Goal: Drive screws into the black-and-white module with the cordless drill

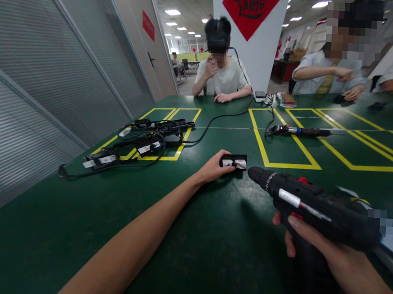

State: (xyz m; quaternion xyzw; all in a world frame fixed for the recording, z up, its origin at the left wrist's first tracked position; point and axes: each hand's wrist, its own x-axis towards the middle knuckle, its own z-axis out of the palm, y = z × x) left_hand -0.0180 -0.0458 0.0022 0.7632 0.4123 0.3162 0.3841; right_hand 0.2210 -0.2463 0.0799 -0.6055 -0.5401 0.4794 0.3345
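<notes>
My left hand [215,167] is stretched forward over the middle of the green table, its fingers closed on a small black case [241,158] with a white label on its near side. My right hand [323,243] is wrapped round the grip of a black cordless drill [313,205] with red buttons. The drill lies level and points left, its chuck close beside the right end of the case. Whether the bit touches the case I cannot tell. The lower part of the drill's handle is dark and hard to make out.
Black devices with cables and white labels [150,146] lie in a heap at the left. Beyond, a long black tool [300,131] with a cable rests across yellow tape lines [266,147]. A person [226,73] in a headset sits opposite; another person [330,75] sits at the right.
</notes>
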